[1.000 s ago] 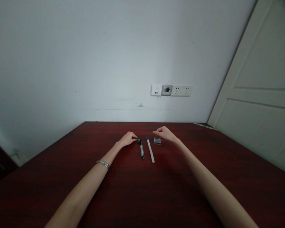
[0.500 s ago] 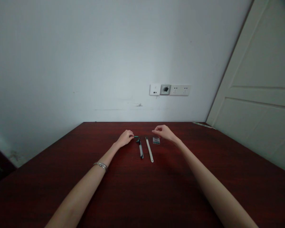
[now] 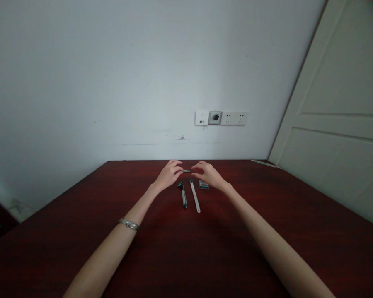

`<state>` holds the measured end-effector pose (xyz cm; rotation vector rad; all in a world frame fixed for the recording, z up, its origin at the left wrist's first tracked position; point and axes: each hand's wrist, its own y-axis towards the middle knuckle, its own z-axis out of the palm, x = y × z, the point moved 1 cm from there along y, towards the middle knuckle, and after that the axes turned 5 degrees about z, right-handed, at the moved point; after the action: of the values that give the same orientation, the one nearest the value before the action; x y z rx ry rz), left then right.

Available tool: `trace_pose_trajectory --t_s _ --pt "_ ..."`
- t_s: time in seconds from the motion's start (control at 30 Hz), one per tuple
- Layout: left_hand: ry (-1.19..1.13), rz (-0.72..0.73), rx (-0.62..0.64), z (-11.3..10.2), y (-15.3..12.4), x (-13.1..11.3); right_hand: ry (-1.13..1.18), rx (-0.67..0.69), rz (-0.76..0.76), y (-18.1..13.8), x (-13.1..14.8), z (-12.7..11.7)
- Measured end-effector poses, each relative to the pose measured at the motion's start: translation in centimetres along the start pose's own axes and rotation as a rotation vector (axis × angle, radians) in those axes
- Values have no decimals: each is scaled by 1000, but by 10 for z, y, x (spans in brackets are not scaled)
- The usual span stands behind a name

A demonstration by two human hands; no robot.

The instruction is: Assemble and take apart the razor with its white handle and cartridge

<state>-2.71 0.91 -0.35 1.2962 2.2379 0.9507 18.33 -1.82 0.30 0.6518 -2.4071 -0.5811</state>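
Note:
My left hand [image 3: 168,175] pinches the left end of a small, thin green piece [image 3: 186,171] just above the table; its exact kind is too small to make out. Facing it, my right hand [image 3: 207,174] has thumb and fingers apart, close to the piece's free end without visibly touching it. Below the hands lies a razor [image 3: 183,195] with a dark head and a grey-and-black handle. Beside it is a slim white toothbrush [image 3: 194,196] with dark bristles at the far end. A small clear plastic case [image 3: 204,185] sits partly hidden by my right hand.
The dark red wooden table [image 3: 161,248] reaches back to a pale wall. Wall sockets [image 3: 233,118] are set above its rear edge. A light strip [image 3: 265,164] lies at the far right corner, near a white door [image 3: 338,136].
My left hand has lifted the green piece and carried it right and away from me. My right hand has moved slightly left, and its fingers have opened.

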Motion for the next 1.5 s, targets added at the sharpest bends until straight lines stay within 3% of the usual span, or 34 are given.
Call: trace_pose_trajectory --t_s 0.37,0.6,0.73,0.97,1.13,1.5 --pt "-11 71 37 3 4 -14 -105 7 -42 -3 0 4" --pt "-26 14 94 6 1 -8 -82 22 -33 -4 -7 6" --pt "-45 -61 97 4 -5 1 -93 73 67 -6 -30 5" --pt "-109 -181 83 8 -18 20 -93 275 315 -17 -80 1" --pt "-154 -222 70 12 -20 24 -111 337 384 -21 -88 3" --pt "-175 -225 90 12 -20 22 -93 365 361 -20 -90 11"
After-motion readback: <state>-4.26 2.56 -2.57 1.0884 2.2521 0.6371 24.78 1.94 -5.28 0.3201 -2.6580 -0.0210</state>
